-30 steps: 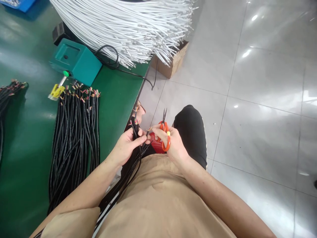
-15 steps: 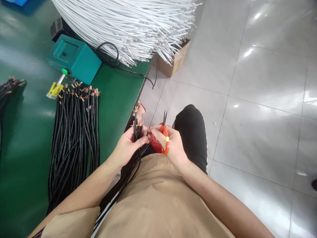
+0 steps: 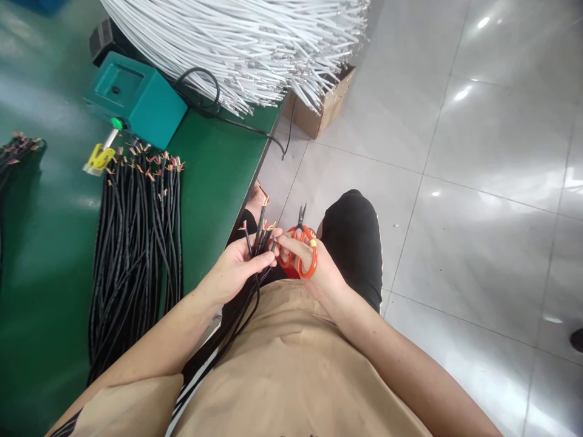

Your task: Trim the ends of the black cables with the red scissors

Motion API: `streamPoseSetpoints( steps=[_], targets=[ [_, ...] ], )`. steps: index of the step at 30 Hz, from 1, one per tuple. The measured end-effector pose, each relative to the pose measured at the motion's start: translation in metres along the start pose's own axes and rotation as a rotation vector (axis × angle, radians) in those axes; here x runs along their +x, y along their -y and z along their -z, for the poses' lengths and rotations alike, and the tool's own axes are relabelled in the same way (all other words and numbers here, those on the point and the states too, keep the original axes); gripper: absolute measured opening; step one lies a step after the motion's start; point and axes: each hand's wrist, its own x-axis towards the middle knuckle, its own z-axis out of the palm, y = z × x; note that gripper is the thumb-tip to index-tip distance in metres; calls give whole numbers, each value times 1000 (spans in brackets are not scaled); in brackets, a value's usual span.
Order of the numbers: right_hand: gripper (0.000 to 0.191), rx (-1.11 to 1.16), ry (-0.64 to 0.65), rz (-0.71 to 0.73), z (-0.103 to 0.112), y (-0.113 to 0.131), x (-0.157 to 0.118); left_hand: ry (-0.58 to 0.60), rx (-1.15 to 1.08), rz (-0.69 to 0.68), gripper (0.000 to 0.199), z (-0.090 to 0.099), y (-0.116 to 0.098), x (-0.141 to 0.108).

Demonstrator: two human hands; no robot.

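My left hand (image 3: 241, 261) is closed round several black cables (image 3: 259, 243), whose stripped ends fan out in thin coloured wires above the fingers. The cables trail down past my lap on the left. In my right hand (image 3: 314, 261) sits a pair of scissors (image 3: 313, 264) with orange handles, blades pointing away from me and slightly parted. The right fingertips meet the left ones at the end of one cable; whether they pinch its wires is too small to make out.
On the green table (image 3: 209, 164) lies a bundle of black cables (image 3: 132, 261) with bared ends. Behind it stands a teal device (image 3: 136, 100) beside a yellow clip-like piece (image 3: 99, 159). White cables (image 3: 237, 48) overhang the table edge above a cardboard box (image 3: 321, 112).
The scissors have turned in my right hand, their handles spreading and blades parting a little. The cable ends in my left hand have fanned apart slightly.
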Motion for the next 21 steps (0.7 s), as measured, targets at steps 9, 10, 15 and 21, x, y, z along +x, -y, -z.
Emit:
streamPoseSetpoints(
  steps=[9,10,15,21],
  targets=[
    [27,-147,-52,26,2,5,-3,-106,37,58,34,2,2,1],
    [26,-206,-78,60,2,6,-5,-113,49,55,35,3,3,1],
    [23,-843,-250,389,6,5,-14,-133,71,12,34,4,5,3],
    [12,-1482,-244,612,16,-6,-19,-176,97,-1,37,3,5,2]
  ],
)
